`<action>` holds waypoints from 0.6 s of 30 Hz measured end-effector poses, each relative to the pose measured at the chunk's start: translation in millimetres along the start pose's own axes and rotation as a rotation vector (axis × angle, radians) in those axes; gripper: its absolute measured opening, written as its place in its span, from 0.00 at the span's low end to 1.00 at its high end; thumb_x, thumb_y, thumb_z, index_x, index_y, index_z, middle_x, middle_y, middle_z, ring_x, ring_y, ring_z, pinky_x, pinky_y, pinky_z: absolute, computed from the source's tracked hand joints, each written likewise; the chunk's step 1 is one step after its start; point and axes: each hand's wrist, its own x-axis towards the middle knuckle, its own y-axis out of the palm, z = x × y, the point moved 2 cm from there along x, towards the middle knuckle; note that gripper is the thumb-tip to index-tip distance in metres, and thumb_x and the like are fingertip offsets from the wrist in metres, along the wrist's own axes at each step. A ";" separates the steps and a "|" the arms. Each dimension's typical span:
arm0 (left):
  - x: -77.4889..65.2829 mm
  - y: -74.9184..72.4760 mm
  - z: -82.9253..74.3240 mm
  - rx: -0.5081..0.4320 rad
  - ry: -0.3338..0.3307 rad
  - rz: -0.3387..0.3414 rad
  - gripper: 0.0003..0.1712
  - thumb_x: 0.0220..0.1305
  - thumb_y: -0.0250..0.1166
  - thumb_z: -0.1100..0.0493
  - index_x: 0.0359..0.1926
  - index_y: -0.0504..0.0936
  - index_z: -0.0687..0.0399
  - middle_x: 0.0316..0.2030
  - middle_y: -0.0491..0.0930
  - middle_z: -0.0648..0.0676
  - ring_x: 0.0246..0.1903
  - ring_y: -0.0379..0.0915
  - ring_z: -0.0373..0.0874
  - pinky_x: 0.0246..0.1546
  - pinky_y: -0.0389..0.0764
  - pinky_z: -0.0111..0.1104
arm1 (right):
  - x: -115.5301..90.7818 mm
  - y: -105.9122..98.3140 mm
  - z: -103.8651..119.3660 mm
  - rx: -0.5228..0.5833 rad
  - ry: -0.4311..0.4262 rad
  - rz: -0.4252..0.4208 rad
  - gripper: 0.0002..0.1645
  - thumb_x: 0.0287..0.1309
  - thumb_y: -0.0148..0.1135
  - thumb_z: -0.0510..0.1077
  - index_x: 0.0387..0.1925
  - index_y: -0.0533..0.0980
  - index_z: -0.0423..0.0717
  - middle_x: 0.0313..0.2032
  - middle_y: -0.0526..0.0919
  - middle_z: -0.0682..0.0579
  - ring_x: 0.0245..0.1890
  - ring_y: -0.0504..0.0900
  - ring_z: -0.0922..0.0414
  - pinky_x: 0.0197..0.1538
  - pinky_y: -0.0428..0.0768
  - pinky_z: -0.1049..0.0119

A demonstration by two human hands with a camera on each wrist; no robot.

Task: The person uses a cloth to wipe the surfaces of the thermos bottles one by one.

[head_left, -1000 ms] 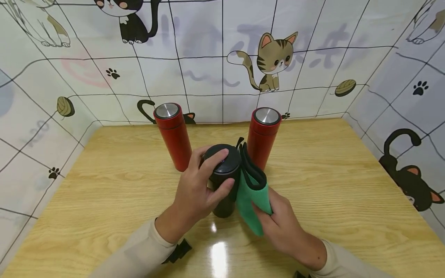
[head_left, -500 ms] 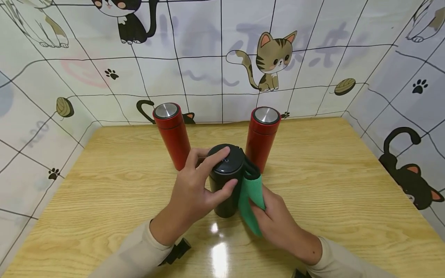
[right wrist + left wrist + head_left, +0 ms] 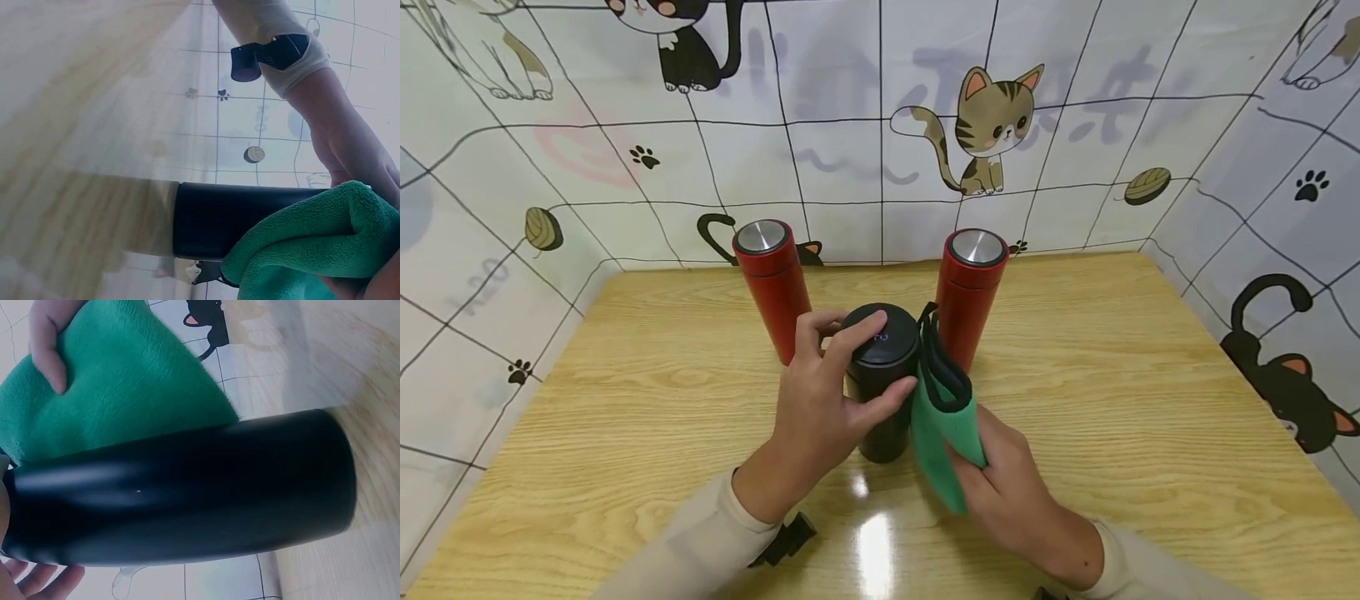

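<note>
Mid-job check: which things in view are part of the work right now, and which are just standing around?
In use:
- black bottle, held near its top by the left hand
- green cloth, held beside it by the right hand

Apparently just there:
- left red bottle, standing behind
- right red bottle, likewise
- cat-print backdrop

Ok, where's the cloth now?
In the head view, the cloth is just right of centre, held in the right grip, close beside the black bottle and nearer the person than the right red bottle.
</note>
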 end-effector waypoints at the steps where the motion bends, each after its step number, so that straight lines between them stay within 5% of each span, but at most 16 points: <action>1: -0.1 0.0 0.8 -0.012 0.000 -0.001 0.37 0.53 0.78 0.48 0.62 0.74 0.50 0.52 0.68 0.65 0.47 0.75 0.55 0.38 0.86 0.42 | 0.4 1.0 -0.2 -0.006 0.013 0.007 0.21 0.58 0.55 0.23 0.51 0.75 0.42 0.34 0.78 0.53 0.35 0.75 0.65 0.41 0.78 0.75; 8: 0.1 1.8 3.8 -0.085 0.014 0.027 0.35 0.59 0.72 0.45 0.63 0.72 0.53 0.55 0.70 0.65 0.51 0.79 0.56 0.47 0.87 0.42 | 0.1 5.0 -1.9 0.001 0.104 0.064 0.17 0.64 0.52 0.26 0.49 0.74 0.45 0.32 0.76 0.57 0.33 0.75 0.66 0.37 0.79 0.69; 15: 0.1 0.8 4.2 -0.062 -0.002 0.028 0.37 0.58 0.70 0.40 0.63 0.72 0.52 0.52 0.70 0.64 0.50 0.78 0.55 0.46 0.87 0.42 | -1.3 2.2 2.9 0.023 0.037 0.015 0.28 0.59 0.55 0.23 0.59 0.74 0.43 0.44 0.83 0.50 0.41 0.79 0.64 0.48 0.79 0.76; 18: -0.3 0.1 3.6 -0.049 -0.004 0.030 0.36 0.61 0.68 0.39 0.63 0.72 0.51 0.51 0.69 0.65 0.49 0.78 0.54 0.43 0.87 0.42 | -1.0 2.6 3.0 0.033 0.031 0.028 0.28 0.60 0.54 0.23 0.59 0.73 0.44 0.42 0.81 0.52 0.39 0.78 0.63 0.46 0.79 0.75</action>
